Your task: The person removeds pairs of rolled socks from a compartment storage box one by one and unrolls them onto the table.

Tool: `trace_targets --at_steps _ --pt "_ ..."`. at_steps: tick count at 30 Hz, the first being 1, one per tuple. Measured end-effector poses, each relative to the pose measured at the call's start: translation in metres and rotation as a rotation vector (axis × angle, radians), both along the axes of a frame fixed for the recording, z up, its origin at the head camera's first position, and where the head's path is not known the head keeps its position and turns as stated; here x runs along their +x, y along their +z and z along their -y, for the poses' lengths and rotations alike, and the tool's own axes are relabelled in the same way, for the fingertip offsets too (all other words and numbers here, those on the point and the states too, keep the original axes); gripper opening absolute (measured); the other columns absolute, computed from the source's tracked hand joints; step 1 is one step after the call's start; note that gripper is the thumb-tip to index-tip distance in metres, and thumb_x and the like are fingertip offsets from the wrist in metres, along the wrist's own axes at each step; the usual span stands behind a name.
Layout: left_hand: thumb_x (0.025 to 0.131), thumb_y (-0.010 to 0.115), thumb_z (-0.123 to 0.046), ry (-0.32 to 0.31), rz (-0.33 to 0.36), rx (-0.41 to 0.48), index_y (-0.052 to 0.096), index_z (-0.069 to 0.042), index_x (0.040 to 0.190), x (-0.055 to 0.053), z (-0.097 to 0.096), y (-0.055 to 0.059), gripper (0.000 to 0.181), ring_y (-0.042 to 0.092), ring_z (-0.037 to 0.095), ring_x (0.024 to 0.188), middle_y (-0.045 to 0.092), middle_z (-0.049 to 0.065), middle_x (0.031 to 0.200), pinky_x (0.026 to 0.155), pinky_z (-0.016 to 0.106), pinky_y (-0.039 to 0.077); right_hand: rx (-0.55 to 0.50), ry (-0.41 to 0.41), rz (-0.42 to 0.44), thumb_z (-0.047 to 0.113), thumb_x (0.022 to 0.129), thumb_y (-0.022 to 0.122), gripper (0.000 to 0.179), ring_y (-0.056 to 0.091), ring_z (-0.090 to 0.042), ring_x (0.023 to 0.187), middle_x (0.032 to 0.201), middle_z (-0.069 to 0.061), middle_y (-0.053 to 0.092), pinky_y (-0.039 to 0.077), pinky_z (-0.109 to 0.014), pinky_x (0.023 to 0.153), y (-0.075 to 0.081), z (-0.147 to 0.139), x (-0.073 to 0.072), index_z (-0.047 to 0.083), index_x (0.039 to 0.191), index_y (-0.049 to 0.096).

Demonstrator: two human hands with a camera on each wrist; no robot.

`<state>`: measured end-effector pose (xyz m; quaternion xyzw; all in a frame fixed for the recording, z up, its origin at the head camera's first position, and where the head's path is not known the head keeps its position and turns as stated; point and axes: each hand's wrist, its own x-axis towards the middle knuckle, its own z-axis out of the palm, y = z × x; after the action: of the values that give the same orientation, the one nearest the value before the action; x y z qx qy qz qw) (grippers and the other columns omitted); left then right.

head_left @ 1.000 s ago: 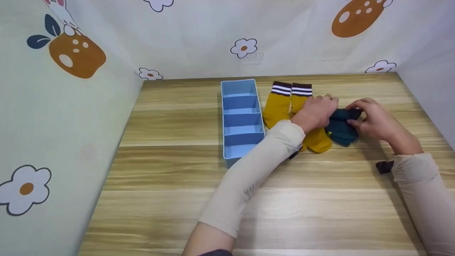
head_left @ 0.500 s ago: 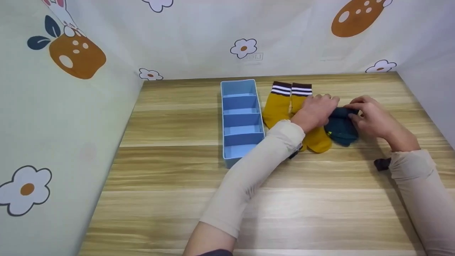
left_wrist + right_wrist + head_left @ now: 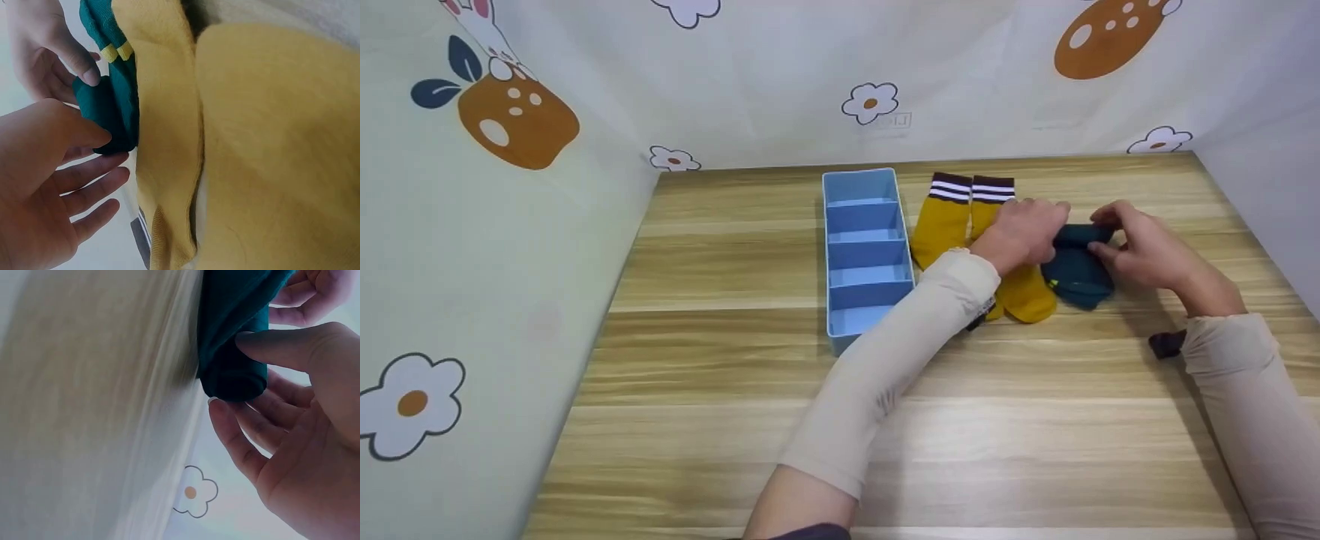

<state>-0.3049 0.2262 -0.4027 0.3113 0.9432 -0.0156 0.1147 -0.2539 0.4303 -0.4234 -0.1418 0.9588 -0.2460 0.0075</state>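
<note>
A pair of dark green socks (image 3: 1078, 276) with small yellow marks lies right of the yellow socks, its far end turned over into a roll (image 3: 236, 377). My left hand (image 3: 1026, 231) reaches across the yellow socks. In the left wrist view, the left hand's (image 3: 39, 180) thumb and index finger pinch one end of the roll while its other fingers spread away. At the roll's other end, my right hand (image 3: 1151, 251) holds it. The right wrist view shows the right hand's (image 3: 315, 422) thumb pressing the roll and its fingers behind.
Mustard-yellow socks (image 3: 945, 232) with dark, white-striped cuffs lie flat beside the green pair, partly under my left arm. Left of them stands a light blue box (image 3: 834, 262) with several compartments in a row. Patterned cloth walls (image 3: 772, 90) bound the wooden table (image 3: 720, 360).
My right hand has shifted slightly up and left, its fingers resettling on the roll. The left hand stays nearly in place. The head view has shifted slightly.
</note>
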Motion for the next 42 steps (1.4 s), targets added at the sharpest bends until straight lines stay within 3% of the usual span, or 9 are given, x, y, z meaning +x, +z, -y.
trace_targets --at_steps 2,14,20,24,27,31,36,39,42 --pt "0.107 0.066 -0.043 0.0 -0.002 0.015 0.05 -0.032 0.152 -0.001 0.0 0.0 0.049 0.062 0.012 0.124 0.063 -0.009 0.147 0.111 0.03 0.052 -0.013 -0.012 -0.003 0.009 0.106 0.067 0.036 0.066 -0.049 0.117 0.128 -0.034 0.067 0.052 -0.056 0.099 0.0 0.0 0.001 -0.008 0.135 0.052" --pt "0.11 0.061 -0.037 -0.017 -0.043 0.045 0.052 -0.029 0.153 -0.008 0.001 -0.004 0.045 0.062 0.013 0.124 0.064 -0.006 0.143 0.108 0.028 0.054 -0.015 0.009 -0.03 0.008 0.109 0.06 0.028 0.06 -0.047 0.117 0.129 -0.031 0.057 0.05 -0.04 0.097 0.0 -0.003 -0.006 -0.01 0.13 0.062" --pt "0.11 0.061 -0.038 -0.005 -0.05 0.024 0.051 -0.03 0.152 -0.012 0.001 -0.005 0.044 0.064 0.014 0.125 0.065 -0.007 0.143 0.112 0.031 0.052 -0.05 -0.016 -0.012 0.011 0.111 0.059 0.039 0.064 -0.054 0.118 0.134 -0.037 0.06 0.051 -0.069 0.102 0.0 -0.003 -0.016 -0.011 0.142 0.052" --pt "0.111 0.058 -0.039 -0.007 -0.084 0.012 0.051 -0.03 0.154 -0.012 0.0 -0.007 0.045 0.06 0.014 0.131 0.063 -0.008 0.148 0.116 0.032 0.049 -0.082 -0.067 0.005 0.017 0.11 0.062 0.04 0.066 -0.058 0.118 0.135 -0.035 0.059 0.061 -0.03 0.096 0.0 -0.005 -0.02 -0.008 0.138 0.047" --pt "0.111 0.058 -0.04 -0.009 -0.112 -0.003 0.052 -0.03 0.156 -0.013 -0.001 -0.009 0.046 0.057 0.014 0.136 0.059 -0.008 0.152 0.118 0.032 0.048 -0.089 -0.067 -0.002 0.016 0.108 0.065 0.036 0.067 -0.059 0.116 0.134 -0.034 0.057 0.042 0.0 0.079 0.0 -0.006 -0.022 -0.007 0.131 0.051" --pt "0.11 0.061 -0.041 -0.012 -0.105 -0.003 0.052 -0.031 0.157 -0.013 -0.003 -0.01 0.049 0.056 0.014 0.136 0.058 -0.008 0.153 0.119 0.032 0.047 -0.091 -0.044 -0.008 0.01 0.104 0.07 0.035 0.067 -0.06 0.113 0.134 -0.035 0.054 0.038 0.004 0.076 0.001 -0.008 -0.022 -0.009 0.129 0.057" --pt "0.11 0.06 -0.036 -0.01 -0.086 0.028 0.051 -0.029 0.153 -0.015 -0.002 -0.011 0.045 0.064 0.014 0.127 0.065 -0.007 0.145 0.112 0.031 0.052 -0.027 -0.025 0.036 0.006 0.096 0.08 0.048 0.066 -0.056 0.117 0.138 -0.035 0.056 0.061 -0.034 0.097 0.001 -0.01 -0.025 -0.009 0.137 0.059" --pt "0.111 0.059 -0.035 -0.009 -0.088 0.036 0.054 -0.029 0.15 -0.016 0.0 -0.011 0.04 0.068 0.015 0.122 0.068 -0.006 0.141 0.108 0.03 0.055 0.002 -0.011 0.074 0.005 0.097 0.078 0.051 0.063 -0.058 0.121 0.139 -0.038 0.057 0.051 -0.069 0.104 0.001 -0.011 -0.027 -0.011 0.142 0.057" --pt "0.111 0.058 -0.035 -0.014 -0.089 0.034 0.057 -0.028 0.148 -0.017 0.001 -0.012 0.038 0.067 0.015 0.122 0.068 -0.006 0.141 0.11 0.031 0.054 0.0 0.004 0.087 0.003 0.1 0.075 0.051 0.063 -0.059 0.122 0.141 -0.039 0.059 0.048 -0.073 0.106 0.0 -0.011 -0.029 -0.011 0.145 0.056"
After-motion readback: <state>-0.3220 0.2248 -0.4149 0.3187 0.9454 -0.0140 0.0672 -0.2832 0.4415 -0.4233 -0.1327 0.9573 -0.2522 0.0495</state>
